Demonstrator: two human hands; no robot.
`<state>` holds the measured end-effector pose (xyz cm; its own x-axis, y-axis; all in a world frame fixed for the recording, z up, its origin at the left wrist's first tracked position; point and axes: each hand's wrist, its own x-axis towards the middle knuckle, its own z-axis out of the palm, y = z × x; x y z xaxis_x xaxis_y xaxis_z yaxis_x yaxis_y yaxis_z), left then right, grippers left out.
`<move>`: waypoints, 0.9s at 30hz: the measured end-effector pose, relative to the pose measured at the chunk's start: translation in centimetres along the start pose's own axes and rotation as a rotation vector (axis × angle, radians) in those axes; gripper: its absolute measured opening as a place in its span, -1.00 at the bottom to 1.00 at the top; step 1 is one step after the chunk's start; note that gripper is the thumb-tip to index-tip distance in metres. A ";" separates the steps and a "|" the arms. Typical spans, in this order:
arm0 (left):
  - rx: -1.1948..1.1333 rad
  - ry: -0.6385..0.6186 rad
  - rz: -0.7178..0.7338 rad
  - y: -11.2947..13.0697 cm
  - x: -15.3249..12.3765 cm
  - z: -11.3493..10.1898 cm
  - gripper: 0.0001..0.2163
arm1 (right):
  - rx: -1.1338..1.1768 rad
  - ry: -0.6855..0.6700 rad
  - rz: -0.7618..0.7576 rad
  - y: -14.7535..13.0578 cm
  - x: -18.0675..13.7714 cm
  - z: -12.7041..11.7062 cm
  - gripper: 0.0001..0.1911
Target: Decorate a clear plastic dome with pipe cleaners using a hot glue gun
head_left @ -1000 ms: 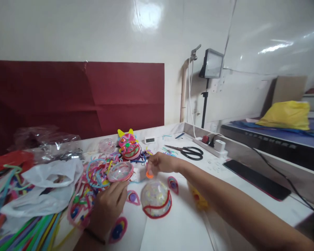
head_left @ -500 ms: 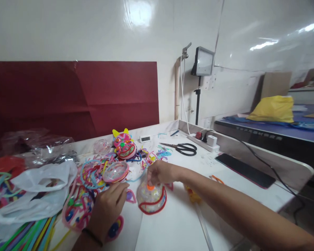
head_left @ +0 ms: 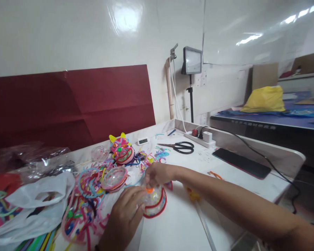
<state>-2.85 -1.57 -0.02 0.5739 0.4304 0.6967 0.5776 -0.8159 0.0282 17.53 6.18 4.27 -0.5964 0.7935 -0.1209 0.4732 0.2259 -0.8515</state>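
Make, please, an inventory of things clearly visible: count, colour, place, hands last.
Worktable: 1, white, foreground
Clear dome: 1, red-trimmed, on worktable
Small piece: 1, orange, atop clear dome
Clear shell: 1, pink-rimmed, left of clear dome
Decorated head: 1, mostly pink, worktable's rear
Craft strips: many, multicoloured, left
Plastic bag: 1, white, far left
Scissors: 1, black-handled, rear centre
Digital display: 1, white, worktable's rear
Power strip: 1, white, right rear
Phone: 1, black, right
Lamp: 1, black-framed, background
Sheet: 1, maroon, background left
Bundle: 1, yellow, far right
Left hand: 1, bare, at clear dome
Right hand: 1, bare, at small piece
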 end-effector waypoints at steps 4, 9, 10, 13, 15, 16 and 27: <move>0.012 -0.102 -0.024 -0.1 -0.5 0.7 -0.68 | 0.061 -0.019 0.007 -0.2 -0.2 -0.1 -0.85; 0.047 -0.160 -0.047 -0.4 -0.8 1.3 -0.66 | 0.101 -0.027 0.015 -0.4 -0.4 -0.3 -0.86; 0.053 -0.168 -0.047 -0.4 -0.8 1.3 -0.66 | 0.108 -0.028 0.016 -0.3 -0.3 -0.3 -0.85; 0.080 -0.164 -0.040 -0.3 -0.8 1.3 -0.67 | 0.132 -0.027 0.011 -0.1 -0.2 -0.2 -0.85; 0.104 -0.143 -0.030 -0.3 -0.8 1.3 -0.67 | 0.143 -0.024 0.000 0.2 -0.2 -0.1 -0.86; 0.117 -0.132 -0.020 -0.3 -0.8 1.3 -0.67 | 0.146 -0.023 -0.008 0.3 -0.1 0.0 -0.87; 0.215 -0.120 0.114 0.3 0.0 0.6 -0.63 | 0.136 -0.010 -0.095 1.1 -0.6 -0.2 -0.82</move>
<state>-2.34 -1.59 -0.47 0.6998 0.3932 0.5964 0.6075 -0.7668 -0.2072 18.56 6.06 3.54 -0.6412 0.7663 -0.0407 0.3221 0.2206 -0.9207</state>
